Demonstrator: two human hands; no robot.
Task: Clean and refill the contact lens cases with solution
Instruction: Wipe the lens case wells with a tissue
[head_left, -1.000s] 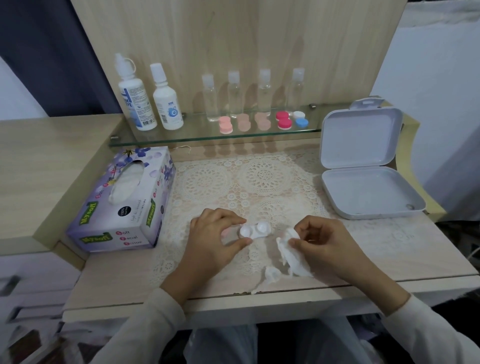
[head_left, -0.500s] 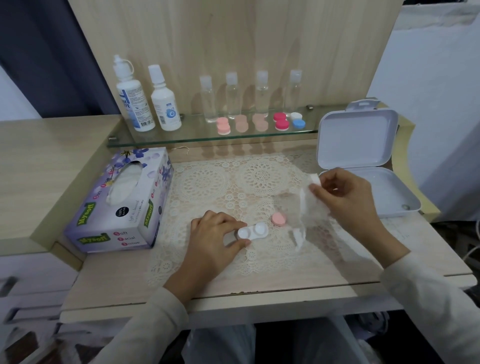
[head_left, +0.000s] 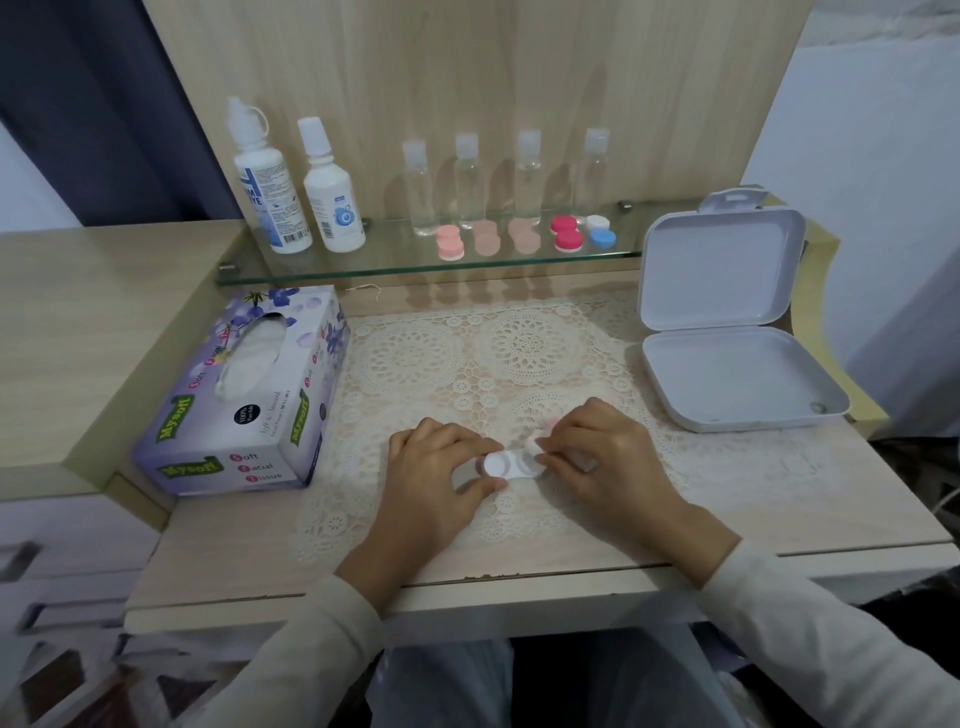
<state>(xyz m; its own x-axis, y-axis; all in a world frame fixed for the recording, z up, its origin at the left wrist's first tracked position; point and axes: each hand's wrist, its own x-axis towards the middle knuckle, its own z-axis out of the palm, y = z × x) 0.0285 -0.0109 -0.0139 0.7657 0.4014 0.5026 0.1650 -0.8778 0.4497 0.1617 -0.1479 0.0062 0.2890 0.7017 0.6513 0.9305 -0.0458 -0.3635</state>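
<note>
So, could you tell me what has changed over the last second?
The right hand carried the tissue off right, came back without it and now pinches what looks like the cap at the case. The left hand still holds the case; all else unchanged.

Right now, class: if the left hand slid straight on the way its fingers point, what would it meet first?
The white lens case: the left hand pinches its left end, fingers pointing right. Just beyond, the right hand is at its other end.
</note>
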